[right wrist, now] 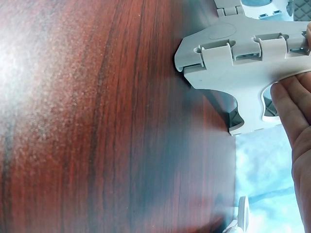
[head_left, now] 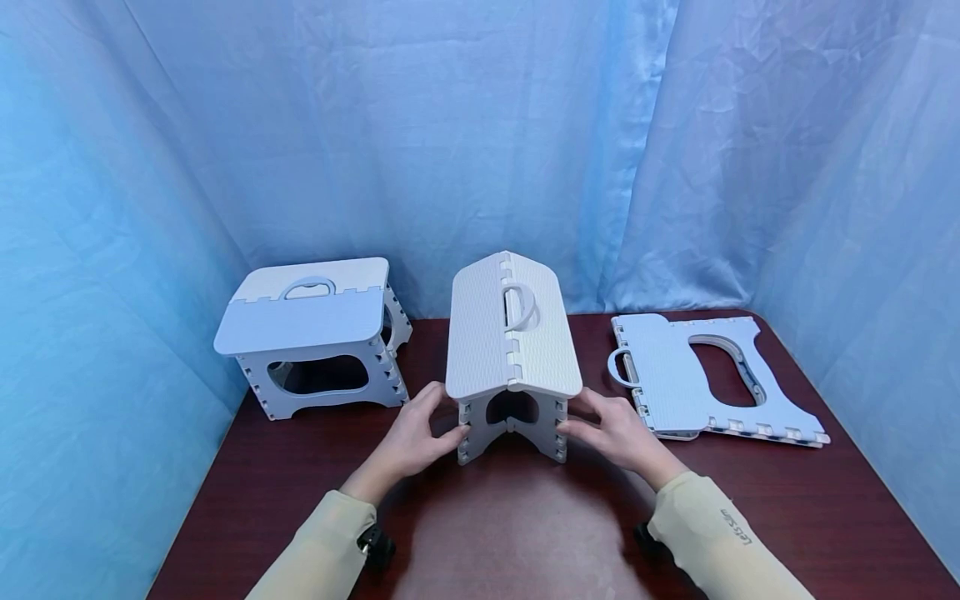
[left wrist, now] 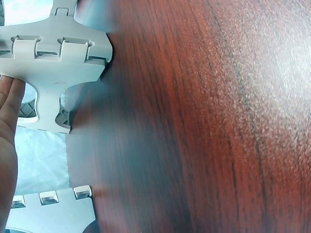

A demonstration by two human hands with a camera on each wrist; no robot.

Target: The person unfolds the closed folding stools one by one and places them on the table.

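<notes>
A white folding step stool (head_left: 480,333) stands upright mid-table, half folded. Its ribbed top peaks along the hinge like a roof, with a loop handle on the right half, and its end panel bends inward at the middle. My left hand (head_left: 420,429) grips its left leg, thumb at the front corner; in the left wrist view, fingers (left wrist: 10,99) reach the cut-out of the side panel. My right hand (head_left: 617,429) grips the right leg likewise, and in the right wrist view its fingers (right wrist: 294,97) lie at that side's cut-out.
To the left stands an opened folding stool (head_left: 300,321) with a flat top. A folded stool (head_left: 667,375) lies flat at the right, its handle facing the middle one. They share a dark red wood-grain table (head_left: 510,533); light blue curtains (head_left: 420,150) hang behind and at both sides.
</notes>
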